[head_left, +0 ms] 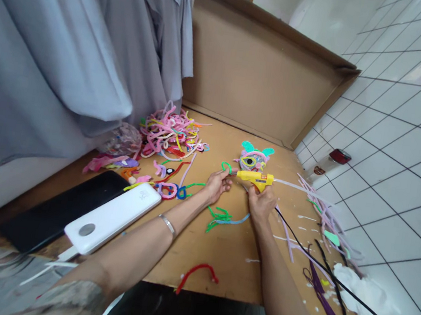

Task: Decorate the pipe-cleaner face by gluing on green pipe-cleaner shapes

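In the head view my right hand (260, 204) is closed round the handle of a yellow hot glue gun (252, 177), its nozzle pointing left. A clear glue stick (295, 186) sticks out of the gun's back. My left hand (217, 187) pinches a small green pipe cleaner loop (227, 167) close to the nozzle; whether the two touch I cannot tell. Just behind the gun sits a pipe cleaner figure (253, 159) with teal ears, pink trim and a yellow-rimmed eye. Below my hands lies a bunch of green pipe cleaner pieces (220, 215) with a blue stem.
A pile of pipe cleaners (171, 129) lies at the back left. A white power bank (113, 217) and a black phone-like slab (66, 211) are beside my left arm. On the right are a purple tassel (326, 307), white tissue (366, 297) and the gun's black cord (351, 294).
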A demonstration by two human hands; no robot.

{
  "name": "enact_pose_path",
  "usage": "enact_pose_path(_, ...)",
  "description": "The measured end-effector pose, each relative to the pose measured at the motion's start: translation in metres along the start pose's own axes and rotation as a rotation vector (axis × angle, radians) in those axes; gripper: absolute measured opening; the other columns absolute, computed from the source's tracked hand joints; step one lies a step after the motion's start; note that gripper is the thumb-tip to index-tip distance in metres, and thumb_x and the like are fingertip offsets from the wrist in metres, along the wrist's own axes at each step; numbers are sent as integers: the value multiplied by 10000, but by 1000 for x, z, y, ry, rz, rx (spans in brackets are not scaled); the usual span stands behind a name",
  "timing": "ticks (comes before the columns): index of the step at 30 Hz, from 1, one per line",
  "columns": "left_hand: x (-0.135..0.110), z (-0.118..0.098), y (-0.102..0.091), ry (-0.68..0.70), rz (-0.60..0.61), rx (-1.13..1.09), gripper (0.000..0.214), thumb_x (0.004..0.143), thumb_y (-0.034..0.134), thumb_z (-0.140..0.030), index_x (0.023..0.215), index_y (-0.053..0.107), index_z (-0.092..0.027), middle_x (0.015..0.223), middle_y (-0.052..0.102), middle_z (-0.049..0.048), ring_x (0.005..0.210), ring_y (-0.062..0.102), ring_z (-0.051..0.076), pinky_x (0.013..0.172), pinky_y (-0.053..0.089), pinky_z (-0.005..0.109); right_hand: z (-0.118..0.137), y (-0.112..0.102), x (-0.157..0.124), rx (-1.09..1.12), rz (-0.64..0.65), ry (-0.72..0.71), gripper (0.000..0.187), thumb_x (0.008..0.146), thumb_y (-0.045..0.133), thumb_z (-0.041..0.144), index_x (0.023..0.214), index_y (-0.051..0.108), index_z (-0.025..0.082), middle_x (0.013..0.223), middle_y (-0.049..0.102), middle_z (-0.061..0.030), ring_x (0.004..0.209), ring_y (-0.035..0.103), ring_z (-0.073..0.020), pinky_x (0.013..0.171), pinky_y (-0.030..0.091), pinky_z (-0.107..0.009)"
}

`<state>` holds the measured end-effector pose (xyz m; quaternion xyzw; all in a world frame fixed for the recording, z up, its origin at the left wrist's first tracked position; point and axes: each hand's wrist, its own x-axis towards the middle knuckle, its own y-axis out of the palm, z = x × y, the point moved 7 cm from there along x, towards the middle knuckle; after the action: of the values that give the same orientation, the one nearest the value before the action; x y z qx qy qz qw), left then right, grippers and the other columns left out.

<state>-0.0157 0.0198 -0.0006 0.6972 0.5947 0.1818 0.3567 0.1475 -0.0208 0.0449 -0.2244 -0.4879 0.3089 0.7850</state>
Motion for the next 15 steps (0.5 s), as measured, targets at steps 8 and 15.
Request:
enact_pose_path(8, 1, 0, 0, 0, -5, 0, 217, 830, 656, -326, 876, 724, -125, 889, 679, 78, 516, 490, 39, 444, 381, 152, 1, 0, 0, -18, -10, -25, 312, 753, 477, 386, 913, 603, 150, 811, 657, -107, 746, 595, -249, 674, 419, -325)
enact_pose_path(15, 0, 0, 0, 6, 3, 12, 231, 833, 650, -331, 896, 723, -121, 933, 684, 91, 523, 494, 37, 445, 386, 150, 1, -1, 0, -32, -3, -35, 315, 751, 481, 386, 911, 602, 143, 817, 656, -112, 743, 595, -251, 668, 417, -326)
